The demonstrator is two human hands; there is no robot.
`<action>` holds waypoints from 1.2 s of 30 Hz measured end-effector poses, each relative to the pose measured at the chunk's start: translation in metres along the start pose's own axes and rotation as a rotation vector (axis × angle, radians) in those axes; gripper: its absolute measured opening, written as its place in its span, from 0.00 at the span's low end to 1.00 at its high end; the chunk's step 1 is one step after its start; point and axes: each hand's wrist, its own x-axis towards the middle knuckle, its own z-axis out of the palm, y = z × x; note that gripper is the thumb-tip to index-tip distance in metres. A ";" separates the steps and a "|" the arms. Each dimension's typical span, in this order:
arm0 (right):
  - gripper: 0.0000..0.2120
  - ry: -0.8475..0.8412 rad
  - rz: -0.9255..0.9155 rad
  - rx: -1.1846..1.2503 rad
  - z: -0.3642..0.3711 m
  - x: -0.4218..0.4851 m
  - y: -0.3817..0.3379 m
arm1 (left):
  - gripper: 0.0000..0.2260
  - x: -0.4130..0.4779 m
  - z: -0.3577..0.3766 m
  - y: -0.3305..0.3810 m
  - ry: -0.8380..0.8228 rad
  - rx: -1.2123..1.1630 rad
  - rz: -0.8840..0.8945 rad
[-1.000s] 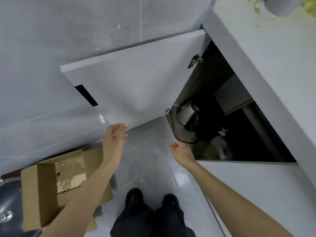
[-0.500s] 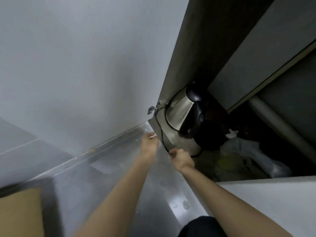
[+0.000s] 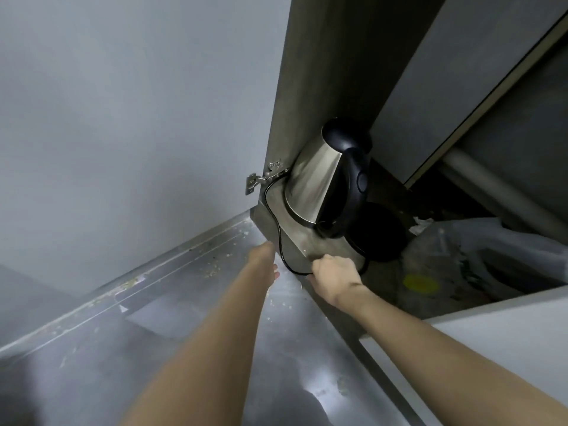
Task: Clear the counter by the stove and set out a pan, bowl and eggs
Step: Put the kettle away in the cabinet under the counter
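A stainless steel electric kettle (image 3: 316,182) with a black handle and lid sits on its dark base at the front left of the open lower cabinet. Its black cord (image 3: 278,232) loops down over the cabinet floor's edge. My right hand (image 3: 333,276) has its fingers curled round the cord at that edge. My left hand (image 3: 266,259) reaches to the same edge just left of the cord; its fingers are foreshortened and mostly hidden. No pan, bowl or eggs are in view.
The grey cabinet door (image 3: 153,118) stands open on the left, on a metal hinge (image 3: 261,179). Deeper inside lie crumpled plastic bags (image 3: 445,256), a yellow item (image 3: 419,284) and a grey pipe (image 3: 498,186). The glossy floor (image 3: 215,348) below has crumbs.
The view has dropped from standing height down close to the cabinet opening. Both hands moved forward to the cabinet's front edge, and the right hand closed on the cord.
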 end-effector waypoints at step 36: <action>0.25 -0.004 0.275 0.365 0.010 -0.015 0.022 | 0.25 -0.028 0.034 -0.004 -0.030 0.788 0.447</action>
